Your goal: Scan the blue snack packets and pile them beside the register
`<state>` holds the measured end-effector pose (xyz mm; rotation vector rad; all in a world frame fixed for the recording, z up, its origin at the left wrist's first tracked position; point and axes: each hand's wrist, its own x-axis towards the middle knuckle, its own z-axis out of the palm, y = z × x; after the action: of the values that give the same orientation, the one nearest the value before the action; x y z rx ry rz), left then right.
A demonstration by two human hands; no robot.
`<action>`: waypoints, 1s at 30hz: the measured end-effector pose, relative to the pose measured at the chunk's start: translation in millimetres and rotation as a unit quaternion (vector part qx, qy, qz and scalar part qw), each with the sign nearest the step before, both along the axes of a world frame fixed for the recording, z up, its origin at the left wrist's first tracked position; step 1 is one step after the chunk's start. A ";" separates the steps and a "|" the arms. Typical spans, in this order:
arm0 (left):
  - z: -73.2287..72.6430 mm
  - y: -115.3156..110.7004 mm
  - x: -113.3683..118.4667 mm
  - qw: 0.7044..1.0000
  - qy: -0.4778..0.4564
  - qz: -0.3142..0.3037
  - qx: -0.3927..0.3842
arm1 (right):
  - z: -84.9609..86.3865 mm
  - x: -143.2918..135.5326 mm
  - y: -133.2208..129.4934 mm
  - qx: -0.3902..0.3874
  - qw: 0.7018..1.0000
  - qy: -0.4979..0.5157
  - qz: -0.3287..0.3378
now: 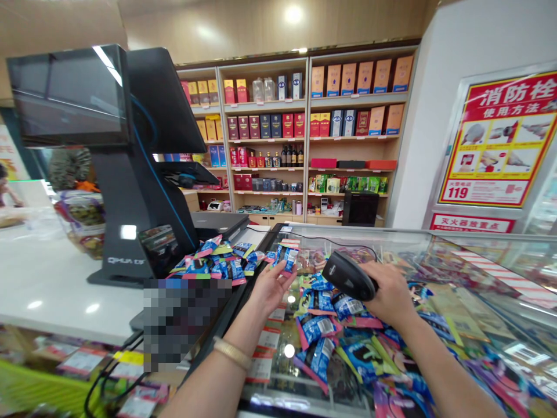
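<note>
Between the fingers of my left hand point(274, 283) is a small blue snack packet point(286, 256) with a white barcode patch. My right hand point(389, 292) is wrapped round a black barcode scanner point(346, 275), whose head points left toward that packet. Below the scanner, loose blue packets with pink and green edges point(319, 328) lie spread over the glass counter top point(285, 400). A second heap of similar packets point(221, 261) sits to the left of my left hand, beside the monitor stand.
A black point-of-sale terminal point(143, 191) stands on the white counter point(56, 296) at left. A thin scanner cable point(322, 237) crosses the glass. A plastic jar point(82, 223) is behind the terminal. Shelves of boxes and bottles point(265, 125) line the back wall. A green basket point(39, 389) is at lower left.
</note>
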<state>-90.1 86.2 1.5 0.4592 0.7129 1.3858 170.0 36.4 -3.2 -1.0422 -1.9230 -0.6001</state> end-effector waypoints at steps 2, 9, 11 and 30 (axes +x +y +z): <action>-1.7 -2.6 0.9 0.998 0.037 0.008 0.040 | -0.4 0.1 0.1 -0.013 1.000 -0.003 0.000; -2.1 -8.1 6.1 0.993 0.078 0.032 0.077 | -1.1 -2.0 -0.5 -0.050 0.998 -0.023 0.010; -2.3 -8.4 6.8 0.993 0.079 0.023 0.086 | -0.9 -2.8 -0.8 -0.065 0.998 -0.026 0.009; -11.0 -10.1 17.0 0.964 0.180 0.038 0.193 | -1.3 4.1 2.0 -0.010 0.999 0.021 -0.025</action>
<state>-73.0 76.1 -9.5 1.0214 0.7575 1.5384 174.1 38.3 -4.4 -1.1113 -1.8741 -0.5830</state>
